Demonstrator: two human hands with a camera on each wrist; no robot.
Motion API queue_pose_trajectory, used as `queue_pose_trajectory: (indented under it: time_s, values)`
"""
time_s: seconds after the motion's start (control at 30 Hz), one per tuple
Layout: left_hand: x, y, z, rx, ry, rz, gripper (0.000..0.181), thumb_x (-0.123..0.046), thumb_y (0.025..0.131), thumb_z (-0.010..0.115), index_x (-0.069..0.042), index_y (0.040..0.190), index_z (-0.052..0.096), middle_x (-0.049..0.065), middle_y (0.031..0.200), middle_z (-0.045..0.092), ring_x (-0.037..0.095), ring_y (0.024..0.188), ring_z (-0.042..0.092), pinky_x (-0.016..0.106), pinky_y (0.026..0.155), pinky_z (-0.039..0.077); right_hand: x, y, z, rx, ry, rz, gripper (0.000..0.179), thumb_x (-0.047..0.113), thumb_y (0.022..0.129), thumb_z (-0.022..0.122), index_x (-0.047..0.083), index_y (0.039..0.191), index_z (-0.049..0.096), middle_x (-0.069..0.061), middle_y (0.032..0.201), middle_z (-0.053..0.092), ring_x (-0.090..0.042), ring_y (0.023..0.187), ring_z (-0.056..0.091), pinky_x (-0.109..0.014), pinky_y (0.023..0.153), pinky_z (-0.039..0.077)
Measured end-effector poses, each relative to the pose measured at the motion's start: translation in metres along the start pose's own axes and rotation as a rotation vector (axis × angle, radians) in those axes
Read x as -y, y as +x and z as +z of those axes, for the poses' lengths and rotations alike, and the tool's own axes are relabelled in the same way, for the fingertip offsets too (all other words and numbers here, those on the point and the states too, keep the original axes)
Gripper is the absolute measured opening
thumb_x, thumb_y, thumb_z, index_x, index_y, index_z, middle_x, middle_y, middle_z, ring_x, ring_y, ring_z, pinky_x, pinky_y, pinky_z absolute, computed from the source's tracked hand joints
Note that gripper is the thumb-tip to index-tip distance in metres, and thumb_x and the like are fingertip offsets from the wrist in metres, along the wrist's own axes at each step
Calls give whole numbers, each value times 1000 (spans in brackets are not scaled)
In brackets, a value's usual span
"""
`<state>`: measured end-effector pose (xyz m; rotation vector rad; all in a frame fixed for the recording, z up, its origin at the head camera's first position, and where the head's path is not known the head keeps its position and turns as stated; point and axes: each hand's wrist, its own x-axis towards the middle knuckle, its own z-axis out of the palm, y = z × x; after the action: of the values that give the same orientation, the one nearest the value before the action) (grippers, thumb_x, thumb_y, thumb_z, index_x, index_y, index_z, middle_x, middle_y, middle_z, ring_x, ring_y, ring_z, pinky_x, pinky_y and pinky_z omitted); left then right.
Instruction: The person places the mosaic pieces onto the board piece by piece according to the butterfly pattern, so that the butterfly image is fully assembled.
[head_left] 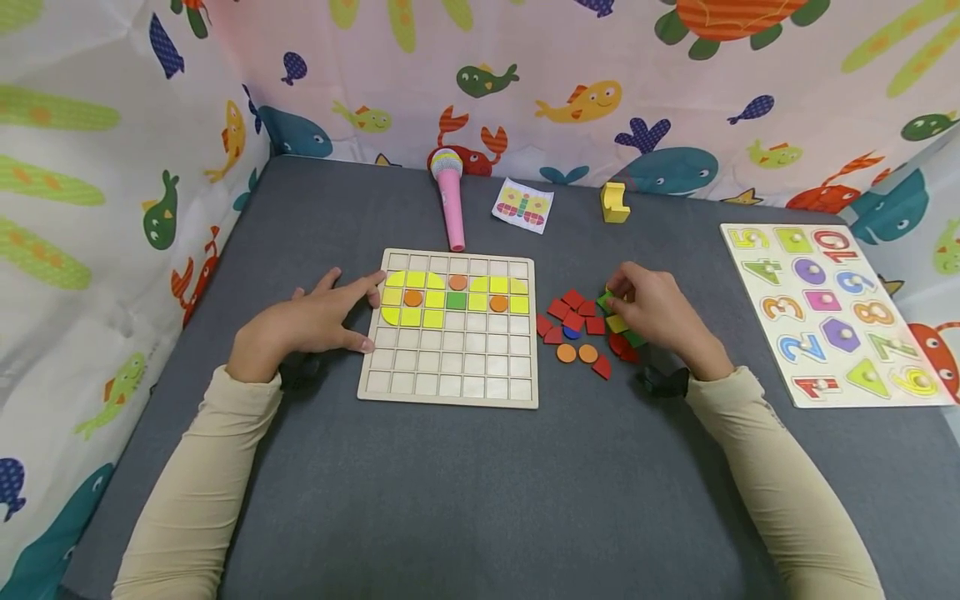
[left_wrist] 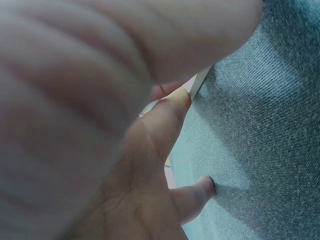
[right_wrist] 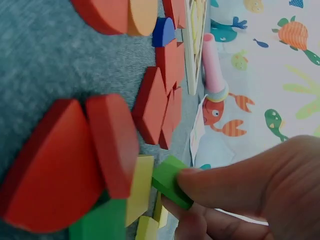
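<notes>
A wooden grid board (head_left: 447, 403) lies in the middle of the table, with yellow tiles (head_left: 432, 318), orange discs and one green square tile (head_left: 456, 300) in its upper cells. My left hand (head_left: 296, 323) touches the board's left edge with spread fingers. Thumb and fingers of my right hand (head_left: 654, 307) pinch a green block (right_wrist: 171, 181) just above the loose pieces right of the board. That pile holds red blocks (right_wrist: 150, 105), yellow blocks (right_wrist: 140, 187), orange discs (head_left: 588, 354) and a blue piece (right_wrist: 163, 32). Part of the pile is hidden under the right hand.
Behind the board lie a pink toy microphone (head_left: 451, 204) and a small pattern card (head_left: 522, 206). A yellow notched block (head_left: 614, 203) stands at the back edge. A number puzzle board (head_left: 840, 312) lies at the right. Printed cloth (head_left: 420, 50) encloses the table's back and sides.
</notes>
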<state>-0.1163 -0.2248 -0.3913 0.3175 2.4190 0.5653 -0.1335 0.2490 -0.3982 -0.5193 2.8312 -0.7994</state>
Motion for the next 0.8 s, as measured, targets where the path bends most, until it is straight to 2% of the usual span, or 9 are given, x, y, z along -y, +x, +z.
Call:
queue_pose_trajectory:
  time_s: [0.2,0.3,0.47,0.57,0.8]
  values:
    - [1,0,0,1,4,-3,111,-34,94,86,-20,174,10,21,176,18,50,160,-11,83,115,-3,5,4,0,-46,28,-11,12,3,101,70,-1,111,65,-16,99,72,-28,86,66,-39,74,57]
    - [1,0,-1,2,9,-18,112,-36,94,86,-21,174,9,21,176,16,50,160,-11,83,115,-2,12,8,2,-47,56,-20,13,4,102,70,-1,112,64,-16,100,72,-29,88,68,-38,75,57]
    - [0,-1,-1,2,3,-15,111,-36,94,85,-21,174,9,20,176,18,50,160,-11,83,115,-3,26,14,10,-34,111,-46,15,4,102,69,-1,117,69,-16,104,74,-29,92,68,-43,81,57]
    - [0,-1,-1,-3,-3,0,110,-34,95,85,-20,174,11,19,176,20,50,160,-11,83,115,-3,34,19,16,-31,139,-83,17,4,102,70,0,119,73,-15,105,75,-28,93,69,-47,84,57]
    - [1,0,-1,-2,5,2,111,-35,94,86,-19,174,11,19,176,19,51,160,-11,83,115,-3,58,33,31,4,184,-181,14,2,100,71,1,113,74,-11,101,76,-24,87,69,-44,79,58]
